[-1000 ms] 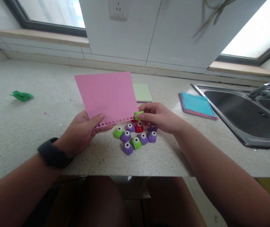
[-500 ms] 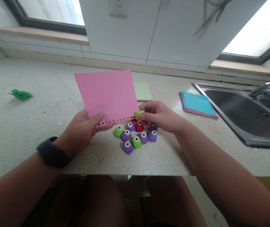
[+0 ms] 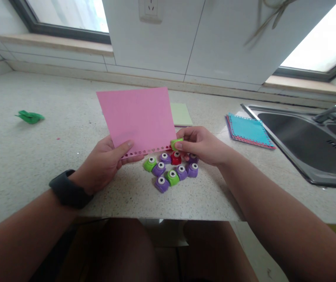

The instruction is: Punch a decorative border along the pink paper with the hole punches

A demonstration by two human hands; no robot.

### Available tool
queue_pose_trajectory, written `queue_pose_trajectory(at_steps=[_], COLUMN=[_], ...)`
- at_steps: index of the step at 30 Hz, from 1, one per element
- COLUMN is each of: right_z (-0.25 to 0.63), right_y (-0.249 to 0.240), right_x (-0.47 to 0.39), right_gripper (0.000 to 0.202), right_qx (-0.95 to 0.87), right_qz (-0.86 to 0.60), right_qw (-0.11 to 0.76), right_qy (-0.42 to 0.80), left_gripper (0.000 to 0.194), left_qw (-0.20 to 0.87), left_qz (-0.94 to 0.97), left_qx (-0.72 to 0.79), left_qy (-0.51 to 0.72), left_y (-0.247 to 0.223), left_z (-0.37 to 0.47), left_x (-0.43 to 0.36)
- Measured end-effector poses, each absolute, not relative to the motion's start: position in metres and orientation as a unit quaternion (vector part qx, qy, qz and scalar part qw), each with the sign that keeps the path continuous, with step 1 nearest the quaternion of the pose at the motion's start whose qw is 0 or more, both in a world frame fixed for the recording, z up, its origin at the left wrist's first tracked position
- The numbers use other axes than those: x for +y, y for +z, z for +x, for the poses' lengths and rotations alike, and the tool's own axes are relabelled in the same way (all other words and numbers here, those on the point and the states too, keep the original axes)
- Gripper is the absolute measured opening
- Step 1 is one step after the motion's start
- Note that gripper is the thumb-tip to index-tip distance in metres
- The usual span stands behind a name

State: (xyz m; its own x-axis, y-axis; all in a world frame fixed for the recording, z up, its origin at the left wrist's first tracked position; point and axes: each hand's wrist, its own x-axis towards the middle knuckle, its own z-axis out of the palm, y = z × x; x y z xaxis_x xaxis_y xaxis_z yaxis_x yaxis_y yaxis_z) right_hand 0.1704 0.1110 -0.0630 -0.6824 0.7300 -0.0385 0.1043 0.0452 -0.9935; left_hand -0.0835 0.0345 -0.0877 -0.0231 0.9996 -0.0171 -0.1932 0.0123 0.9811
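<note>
My left hand [image 3: 110, 156] grips the lower left corner of a pink sheet of paper [image 3: 138, 117], thumb on top and fingers beneath. A row of small punched shapes runs along the sheet's near edge. At the lower right corner, my right hand [image 3: 198, 145] pinches a green craft punch [image 3: 176, 143] that sits on the paper's edge. Just below lie several more punches on the counter: a red punch [image 3: 176, 158], a green punch [image 3: 173, 177], a purple punch [image 3: 162, 184] and others like them. My right fingers partly cover one purple punch.
Behind the pink sheet lies a pale green paper stack [image 3: 181, 114]. To the right, a stack of blue and pink punched sheets [image 3: 248, 129] rests beside the steel sink [image 3: 291, 164]. A crumpled green bag [image 3: 29, 116] lies far left on the speckled counter [image 3: 53, 94].
The whole view has shifted slightly, so everything appears a little further right. Both hands keep their holds on the pink sheet and the green punch.
</note>
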Motion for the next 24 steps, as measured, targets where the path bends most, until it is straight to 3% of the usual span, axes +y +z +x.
queue_pose_trajectory(at_steps=[24], right_z=[0.1675], right_y=[-0.0687], right_x=[0.1112], right_gripper=[0.028], right_qx=[-0.649], right_qz=[-0.29], right_qw=[0.268], right_qy=[0.65], left_gripper=[0.038], left_qw=[0.567], left_qz=[0.43], left_qx=[0.439], left_qy=[0.549], left_y=[-0.0868], left_z=[-0.0848], left_x=[0.0348])
